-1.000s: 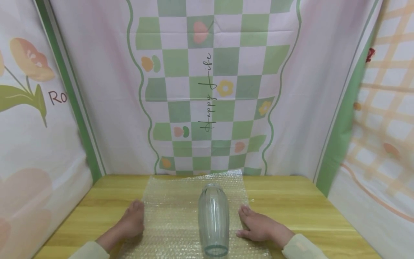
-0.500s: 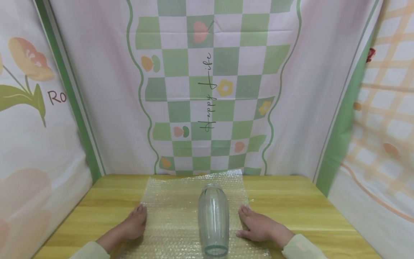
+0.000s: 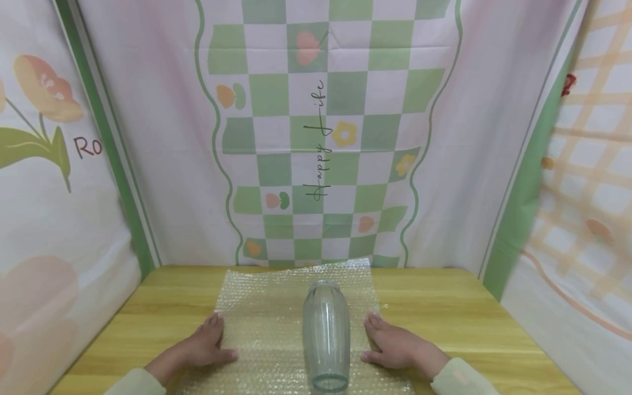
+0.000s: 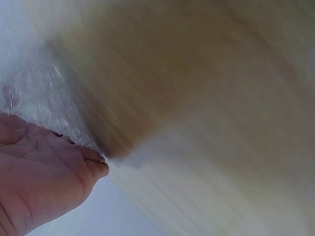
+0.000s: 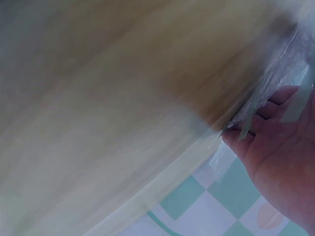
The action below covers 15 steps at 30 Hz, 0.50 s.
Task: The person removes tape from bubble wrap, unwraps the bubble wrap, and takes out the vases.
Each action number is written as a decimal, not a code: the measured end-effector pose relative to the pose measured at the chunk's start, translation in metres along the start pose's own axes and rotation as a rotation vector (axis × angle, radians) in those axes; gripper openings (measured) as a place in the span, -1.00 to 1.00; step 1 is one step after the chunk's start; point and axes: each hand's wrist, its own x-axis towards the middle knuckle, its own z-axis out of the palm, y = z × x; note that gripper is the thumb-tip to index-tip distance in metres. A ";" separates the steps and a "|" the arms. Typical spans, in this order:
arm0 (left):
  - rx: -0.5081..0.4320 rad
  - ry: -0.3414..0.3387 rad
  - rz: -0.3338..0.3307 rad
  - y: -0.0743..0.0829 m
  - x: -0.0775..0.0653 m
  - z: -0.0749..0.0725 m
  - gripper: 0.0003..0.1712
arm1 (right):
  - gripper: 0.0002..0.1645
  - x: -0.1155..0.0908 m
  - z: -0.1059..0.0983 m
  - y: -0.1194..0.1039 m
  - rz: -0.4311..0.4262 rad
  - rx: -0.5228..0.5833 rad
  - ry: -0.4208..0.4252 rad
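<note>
A clear ribbed glass vase (image 3: 326,334) lies on its side on a sheet of bubble wrap (image 3: 261,323), mouth toward me, right of the sheet's middle. My left hand (image 3: 204,343) is at the left edge of the wrap, fingers pointing forward and thumb stretched over the sheet. At the opposite edge my right hand (image 3: 397,345) touches the wrap, its thumb spread from the fingers. The left wrist view has the palm (image 4: 44,182) against the crinkled film, which partly hides the fingers. In the right wrist view, narrow pale strips cross the palm (image 5: 290,157).
The wooden table (image 3: 444,307) carries the sheet, whose far edge reaches the table's back edge. A checked curtain (image 3: 316,137) hangs right behind it. Printed cloths (image 3: 54,219) enclose the left and right sides.
My left hand has shifted slightly inward onto the wrap's edge, and its thumb has come out over the sheet. The right hand and the vase have stayed in place.
</note>
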 end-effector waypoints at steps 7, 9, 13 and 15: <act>0.076 -0.009 0.024 -0.002 -0.001 0.003 0.37 | 0.09 0.001 0.001 0.001 -0.001 -0.002 -0.002; 0.091 -0.010 0.040 -0.009 0.003 0.006 0.40 | 0.09 0.001 0.001 0.001 -0.001 -0.004 -0.001; 0.102 0.001 0.072 -0.023 0.010 0.012 0.48 | 0.09 0.001 0.000 0.001 -0.002 -0.005 -0.003; 0.097 0.010 0.092 -0.028 0.012 0.015 0.50 | 0.09 0.001 0.000 0.001 -0.003 -0.004 -0.004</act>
